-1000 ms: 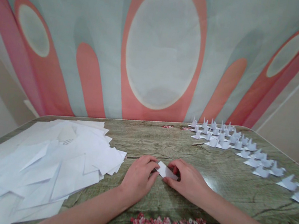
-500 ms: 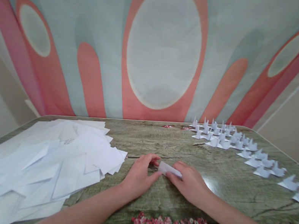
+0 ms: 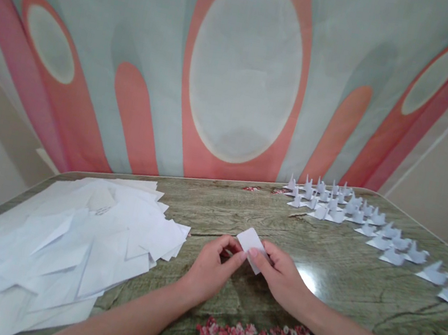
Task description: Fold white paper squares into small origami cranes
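Between my hands is a small folded piece of white paper (image 3: 251,240), tilted up above the table. My right hand (image 3: 281,273) pinches it, with the thumb across its face and the fingers behind. My left hand (image 3: 214,261) has thumb and index finger brought together at the paper's left edge. Its other fingers are curled and partly hidden. Off to the right stand several folded white paper cranes (image 3: 393,255), set out in rows. A large spread of loose white paper sheets (image 3: 117,229) lies to the left.
The wood-grain table (image 3: 217,207) carries a printed strip of pink flowers (image 3: 238,333) near me. A glare spot (image 3: 308,279) shines beside my right wrist. Behind the table's far edge rises a wall covering (image 3: 245,67) with coral and grey-green shapes.
The folded paper has turned from lying low and nearly sideways to tilted up, its broad face now showing. My right thumb has moved onto that face; my left fingers have closed toward its edge.
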Tool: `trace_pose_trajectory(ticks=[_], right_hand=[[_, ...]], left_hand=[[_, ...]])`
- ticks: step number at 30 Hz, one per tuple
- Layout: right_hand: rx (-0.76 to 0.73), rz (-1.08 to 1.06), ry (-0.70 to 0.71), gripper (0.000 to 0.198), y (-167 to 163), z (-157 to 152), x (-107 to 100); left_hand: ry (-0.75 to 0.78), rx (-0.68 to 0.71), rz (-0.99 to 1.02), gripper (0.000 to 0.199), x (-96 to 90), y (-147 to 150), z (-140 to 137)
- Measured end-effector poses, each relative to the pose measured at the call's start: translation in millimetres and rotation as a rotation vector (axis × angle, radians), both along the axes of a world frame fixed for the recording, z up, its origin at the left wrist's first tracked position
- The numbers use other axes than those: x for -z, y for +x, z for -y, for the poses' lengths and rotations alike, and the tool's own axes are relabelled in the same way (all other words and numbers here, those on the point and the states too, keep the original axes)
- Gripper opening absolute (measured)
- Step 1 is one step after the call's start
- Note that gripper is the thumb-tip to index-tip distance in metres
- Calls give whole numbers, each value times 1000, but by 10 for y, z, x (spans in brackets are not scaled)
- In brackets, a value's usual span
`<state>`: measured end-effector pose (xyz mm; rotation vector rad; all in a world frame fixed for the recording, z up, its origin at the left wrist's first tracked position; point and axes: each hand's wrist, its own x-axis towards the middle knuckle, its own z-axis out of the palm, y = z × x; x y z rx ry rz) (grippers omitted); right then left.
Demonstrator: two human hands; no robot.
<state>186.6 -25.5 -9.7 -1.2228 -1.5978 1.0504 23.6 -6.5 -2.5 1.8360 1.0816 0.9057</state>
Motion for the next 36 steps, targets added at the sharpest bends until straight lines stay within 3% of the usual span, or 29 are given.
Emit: trace_pose_trajectory(ticks=[7,14,18,20,24,31,36], right_hand=[[-9,-36,25,36,-8,22,-60],[-36,35,55,39,-8,10,-41],[-47,-33,33,29,-7,-16,1],[-22,-148,-14,21,4,-43,34],[86,-243,17,34,55,-104,79],[38,-203,16,12,90,-122,71],[-47,-159,-24,25,71,-94,81]], left_hand=[[-40,-20,56,14,-16,1,-9],[-193,-32,241,18,47,0,-61],[-227,-54,299,20,28,7,-67],[-218,-44,273,24,11,13,-52],[-164,10,137,25,-14,22,-7],[-15,-4,66,26,2,17,16],[65,16,4,29,1,5,39]])
